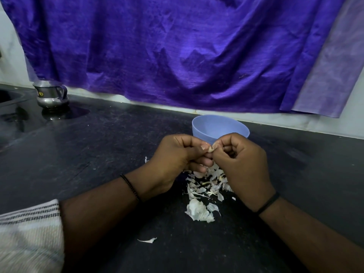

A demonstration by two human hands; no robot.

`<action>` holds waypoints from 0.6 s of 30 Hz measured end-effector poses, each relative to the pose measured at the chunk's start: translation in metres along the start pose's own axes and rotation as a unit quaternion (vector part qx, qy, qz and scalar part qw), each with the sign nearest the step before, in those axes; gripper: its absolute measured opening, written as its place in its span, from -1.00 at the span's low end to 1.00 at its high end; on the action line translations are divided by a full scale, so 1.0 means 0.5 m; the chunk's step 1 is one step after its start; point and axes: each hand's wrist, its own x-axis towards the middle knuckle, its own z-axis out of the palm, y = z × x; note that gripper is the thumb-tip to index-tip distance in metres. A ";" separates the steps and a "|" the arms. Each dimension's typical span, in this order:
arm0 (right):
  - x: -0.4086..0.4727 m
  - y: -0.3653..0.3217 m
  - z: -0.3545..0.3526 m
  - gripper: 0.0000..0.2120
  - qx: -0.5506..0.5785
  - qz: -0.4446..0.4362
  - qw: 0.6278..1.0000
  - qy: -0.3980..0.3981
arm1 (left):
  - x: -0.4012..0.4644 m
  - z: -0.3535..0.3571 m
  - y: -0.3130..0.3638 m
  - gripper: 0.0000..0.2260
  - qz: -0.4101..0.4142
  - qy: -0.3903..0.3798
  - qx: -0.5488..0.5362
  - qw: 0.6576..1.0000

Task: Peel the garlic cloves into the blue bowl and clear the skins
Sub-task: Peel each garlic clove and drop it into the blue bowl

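A small garlic clove (210, 149) is pinched between the fingertips of my left hand (173, 156) and my right hand (241, 162), just in front of the blue bowl (220, 127). Both hands have curled fingers and hover above the black counter. Below them lies a pile of white garlic skins (204, 191), with a bigger papery clump (199, 211) nearer to me. A single skin flake (148, 240) lies apart at the front. The bowl's inside is partly hidden by my hands; I cannot see any cloves in it.
A steel jug (51, 94) stands at the back left on the black counter (98, 144), beside a sink edge (7, 99). A purple cloth (177, 52) hangs over the wall behind. A striped cloth (29, 233) covers the lower left corner.
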 end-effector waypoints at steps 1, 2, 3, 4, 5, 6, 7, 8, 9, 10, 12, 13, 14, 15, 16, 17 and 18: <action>0.001 0.000 0.000 -0.91 0.010 0.011 1.000 0.000 | 0.000 0.000 0.001 -0.86 -0.003 0.000 -0.005 1.000; 0.002 0.000 -0.001 -0.90 0.020 0.021 1.000 0.001 | 0.000 0.000 0.002 -0.85 -0.006 -0.002 -0.010 1.000; 0.002 0.000 -0.001 -0.89 0.030 0.031 0.999 0.002 | 0.001 0.000 0.003 -0.85 -0.008 -0.006 -0.014 1.000; 0.003 -0.001 0.000 -0.88 0.041 0.040 0.998 0.003 | 0.001 0.000 0.003 -0.85 -0.010 -0.010 -0.018 1.000; 0.003 0.000 0.000 -0.87 0.049 0.048 0.998 0.005 | 0.002 0.000 0.002 -0.85 -0.011 -0.013 -0.021 1.000; 0.004 0.001 0.001 -0.87 0.053 0.055 0.997 0.008 | 0.002 0.000 0.002 -0.85 -0.013 -0.016 -0.023 1.000; 0.006 0.003 0.001 -0.87 0.054 0.060 0.997 0.012 | 0.002 -0.001 0.003 -0.85 -0.014 -0.018 -0.024 0.999; 0.007 0.006 0.000 -0.87 0.053 0.064 0.996 0.016 | 0.002 -0.001 0.003 -0.86 -0.015 -0.020 -0.025 0.999; 0.008 0.007 -0.001 -0.87 0.050 0.062 0.997 0.016 | 0.002 -0.001 0.003 -0.86 -0.015 -0.021 -0.025 0.999; 0.008 0.008 -0.002 -0.87 0.045 0.057 0.997 0.010 | 0.002 -0.001 0.003 -0.87 -0.014 -0.021 -0.024 0.999; 0.006 0.006 -0.005 -0.87 0.033 0.045 0.998 -0.012 | 0.002 -0.002 0.003 -0.87 -0.009 -0.016 -0.022 1.000; 0.004 0.005 -0.007 -0.87 0.028 0.041 0.999 -0.023 | 0.003 -0.003 0.003 -0.88 -0.005 -0.011 -0.022 1.000; 0.004 0.003 -0.009 -0.86 0.025 0.037 0.999 -0.030 | 0.003 -0.004 0.003 -0.88 -0.002 -0.006 -0.021 1.000; 0.004 0.003 -0.011 -0.86 0.022 0.030 0.999 -0.032 | 0.003 -0.005 0.003 -0.88 0.001 -0.001 -0.022 1.000; 0.004 0.003 -0.013 -0.87 0.019 0.022 0.999 -0.031 | 0.004 -0.005 0.004 -0.89 0.004 0.004 -0.023 1.000; 0.005 0.004 -0.014 -0.86 0.017 0.014 0.999 -0.029 | 0.004 -0.007 0.004 -0.88 0.005 0.009 -0.024 1.000; 0.005 0.004 -0.015 -0.87 0.018 0.008 0.999 -0.030 | 0.005 -0.007 0.004 -0.88 0.007 0.013 -0.023 1.000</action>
